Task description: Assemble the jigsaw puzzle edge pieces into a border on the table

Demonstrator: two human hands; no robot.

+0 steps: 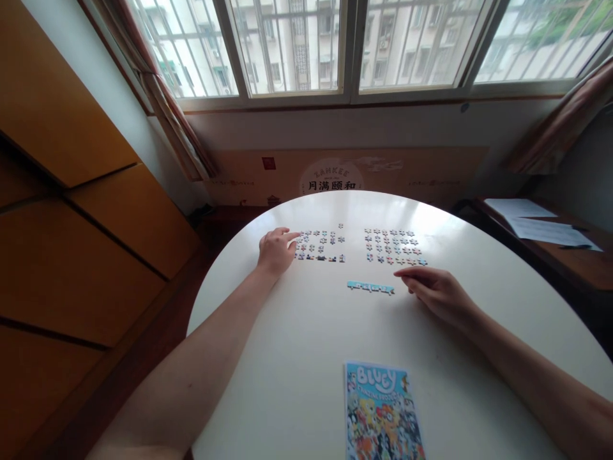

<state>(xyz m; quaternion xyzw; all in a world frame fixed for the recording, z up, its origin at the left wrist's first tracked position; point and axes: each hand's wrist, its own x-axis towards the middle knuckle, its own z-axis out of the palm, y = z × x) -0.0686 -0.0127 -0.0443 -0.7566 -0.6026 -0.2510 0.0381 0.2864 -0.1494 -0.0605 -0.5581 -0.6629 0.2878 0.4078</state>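
Observation:
On the white round table, my left hand (276, 250) is at the left edge of a group of loose jigsaw pieces (324, 241). Its fingers are apart and reach toward the pieces, with no piece visible in them; the hand may cover some at that edge. My right hand (435, 289) is just right of a joined strip of light blue jigsaw pieces (370, 287). Its fingers are extended together with the thumb a little apart below, and nothing shows between them. Beyond this hand, a second group of loose jigsaw pieces (391, 246) lies in rows.
A colourful picture sheet (384, 412) marked "Bluey" lies near the front of the round table (287, 383). Wooden cabinets (71, 243) stand to the left. Papers (546, 229) and pens rest on a brown desk at right. Behind the table is a printed panel (407, 172) under a window.

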